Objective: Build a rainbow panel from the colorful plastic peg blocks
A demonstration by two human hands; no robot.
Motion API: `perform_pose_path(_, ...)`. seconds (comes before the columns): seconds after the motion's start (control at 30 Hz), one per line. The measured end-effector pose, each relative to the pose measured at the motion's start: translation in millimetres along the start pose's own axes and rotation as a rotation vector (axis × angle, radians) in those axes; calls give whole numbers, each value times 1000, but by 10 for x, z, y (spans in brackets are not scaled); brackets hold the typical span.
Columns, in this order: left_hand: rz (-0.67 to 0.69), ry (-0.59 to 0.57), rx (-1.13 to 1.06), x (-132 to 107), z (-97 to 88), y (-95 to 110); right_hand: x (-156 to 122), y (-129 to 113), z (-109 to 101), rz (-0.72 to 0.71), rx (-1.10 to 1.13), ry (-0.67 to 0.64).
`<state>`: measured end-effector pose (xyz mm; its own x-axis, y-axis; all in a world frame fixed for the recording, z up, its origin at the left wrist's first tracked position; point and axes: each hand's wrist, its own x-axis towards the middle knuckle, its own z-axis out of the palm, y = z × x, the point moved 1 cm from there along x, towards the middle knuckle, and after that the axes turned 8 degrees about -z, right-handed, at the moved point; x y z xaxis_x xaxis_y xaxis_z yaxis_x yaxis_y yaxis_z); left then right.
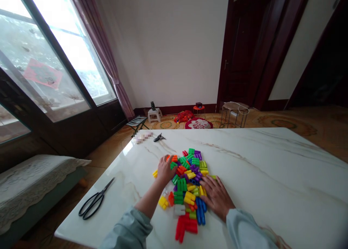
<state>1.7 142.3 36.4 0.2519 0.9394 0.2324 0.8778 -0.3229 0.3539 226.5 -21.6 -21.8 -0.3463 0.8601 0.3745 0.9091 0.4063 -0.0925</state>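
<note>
Plastic building blocks point(181, 184) lie between parted hands: left hand point(165, 170) at ten o'clock (can't tell its grip), right hand point(216, 195) splayed at three; careless pushing could scatter outer ones.

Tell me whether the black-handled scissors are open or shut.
Shut: the black-handled scissors lie on the glossy white, veined tabletop, their blades together and tapering to a single tip.

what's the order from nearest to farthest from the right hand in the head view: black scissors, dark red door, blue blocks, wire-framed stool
From the right hand:
1. blue blocks, just left of it, in the pile
2. black scissors, at the table's left side
3. wire-framed stool, on the floor beyond the table
4. dark red door, behind the stool
</note>
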Motion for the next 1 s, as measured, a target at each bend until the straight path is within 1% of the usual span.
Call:
perform_pose_path(0.13,-50,-141,48,86,154,-102,5,0,-19,6,10,-15)
perform_pose_path(0.2,-39,-172,50,68,204,-106,2,4,-20,5,11,-11)
perform_pose_path(0.3,-4,-146,61,10,232,-92,-3,6,-15,5,9,-5)
perform_pose_path(0.4,1,-122,76,-32,238,-89,-3,-1,-17,11,11,-6)
perform_pose_path(0.57,24,-94,73,-49,263,-103,2,-4,-24,18,14,-26)
perform_pose_path(0.7,32,-63,80,-60,293,-106,0,4,-23,15,11,-12)
perform_pose_path(1.0,54,-65,91,-68,306,-108,14,-17,-47,20,19,-3)
